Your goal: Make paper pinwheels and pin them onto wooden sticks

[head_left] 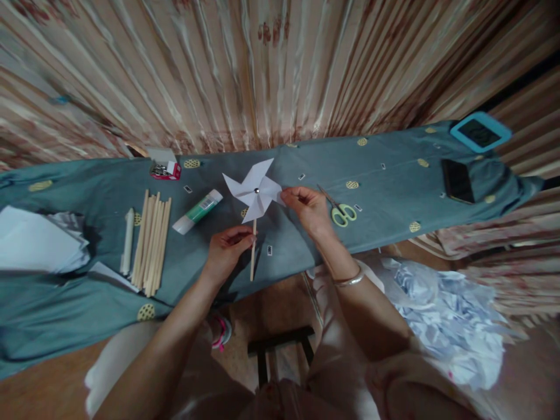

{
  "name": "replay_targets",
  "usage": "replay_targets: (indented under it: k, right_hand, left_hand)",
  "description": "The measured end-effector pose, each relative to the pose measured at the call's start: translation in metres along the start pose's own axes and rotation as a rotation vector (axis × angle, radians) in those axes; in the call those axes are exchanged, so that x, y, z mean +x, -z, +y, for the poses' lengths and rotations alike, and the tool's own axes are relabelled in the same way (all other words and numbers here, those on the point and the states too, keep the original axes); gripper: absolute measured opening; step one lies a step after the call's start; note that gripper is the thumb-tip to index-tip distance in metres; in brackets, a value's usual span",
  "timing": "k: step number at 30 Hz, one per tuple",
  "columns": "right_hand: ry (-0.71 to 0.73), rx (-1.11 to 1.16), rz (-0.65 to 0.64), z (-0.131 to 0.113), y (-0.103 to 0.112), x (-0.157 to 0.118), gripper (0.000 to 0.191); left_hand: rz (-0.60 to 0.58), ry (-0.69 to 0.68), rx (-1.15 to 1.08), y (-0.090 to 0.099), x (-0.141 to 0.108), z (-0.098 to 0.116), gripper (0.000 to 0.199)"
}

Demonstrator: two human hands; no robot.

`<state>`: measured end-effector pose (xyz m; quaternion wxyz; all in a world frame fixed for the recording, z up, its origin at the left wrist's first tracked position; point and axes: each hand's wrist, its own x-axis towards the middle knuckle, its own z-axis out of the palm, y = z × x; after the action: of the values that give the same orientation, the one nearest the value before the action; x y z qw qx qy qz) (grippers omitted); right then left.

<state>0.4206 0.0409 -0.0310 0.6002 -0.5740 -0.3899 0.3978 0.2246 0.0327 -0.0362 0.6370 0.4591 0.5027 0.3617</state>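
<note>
A white paper pinwheel (261, 201) with a shiny pin at its centre is mounted on a thin wooden stick (252, 256). My left hand (228, 248) pinches that stick just below the blades. With thumb and fingertips together, my right hand (308, 207) grips the tip of the right-hand blade. Just right of this hand lie scissors (343, 214) with light green handles. A green and white glue stick (199, 211) rests on the cloth to the left of the pinwheel.
Left on the cloth-covered table (385, 204) are several wooden sticks (151, 245), a white tube (127, 242), paper sheets (39, 242) and a small red box (165, 169) of metal pins. At right lie a dark phone (457, 181) and a blue-framed tablet (481, 133). Crumpled paper (455, 318) sits below.
</note>
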Motion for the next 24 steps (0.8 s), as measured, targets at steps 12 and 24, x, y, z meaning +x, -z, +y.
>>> replay_targets:
  k: [12, 24]
  right_hand:
    - [-0.124, 0.081, -0.037, -0.005, -0.005, -0.006, 0.031]
    - [-0.235, 0.189, -0.094, -0.005, -0.012, -0.013, 0.029]
  left_hand:
    - [0.012, -0.001, 0.016, 0.0, 0.001, -0.001, 0.035]
    - [0.02, -0.009, 0.021, 0.002, 0.003, -0.005, 0.04]
